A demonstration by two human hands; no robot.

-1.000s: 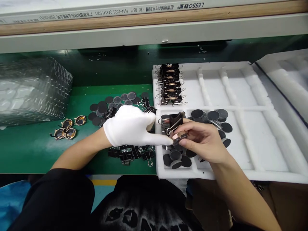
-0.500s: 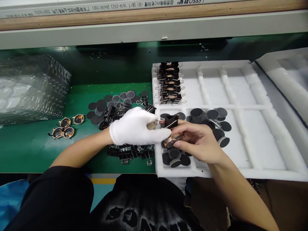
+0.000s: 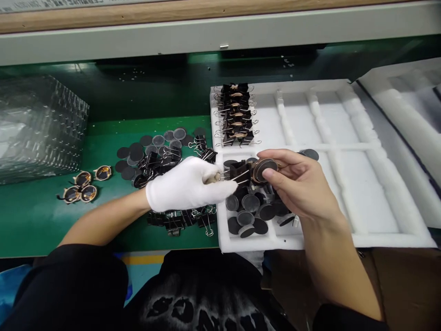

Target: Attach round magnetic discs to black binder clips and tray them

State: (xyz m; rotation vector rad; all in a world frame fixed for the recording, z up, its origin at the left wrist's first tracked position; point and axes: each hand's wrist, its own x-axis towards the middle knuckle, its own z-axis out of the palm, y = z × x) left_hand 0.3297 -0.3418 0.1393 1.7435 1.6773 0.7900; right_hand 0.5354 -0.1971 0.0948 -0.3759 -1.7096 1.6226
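My left hand (image 3: 193,185), in a white glove, pinches the wire handles of a black binder clip (image 3: 240,173) over the near left part of the foam tray. Bare, my right hand (image 3: 298,184) grips a round watch case (image 3: 264,171) with a rose-gold rim and a dark disc on its face, thumb on the disc. The clip's mouth is right beside the case's left edge; whether it bites on it I cannot tell. Beneath both hands lie loose dark discs (image 3: 251,202). Several clipped watch cases (image 3: 236,115) stand in a row in the tray's far left compartment.
Black binder clips (image 3: 174,220) and grey discs (image 3: 136,151) are heaped on the green table (image 3: 31,230) left of the white foam tray (image 3: 344,147). Several gold-rimmed watch cases (image 3: 88,193) lie further left, before a stack of clear plastic trays (image 3: 41,128). Another foam tray (image 3: 399,92) is at right.
My right hand has turned the watch case so its disc faces up, and moved it up and right. The binder clip in my left hand now sits against the case's edge. The view has shifted slightly.
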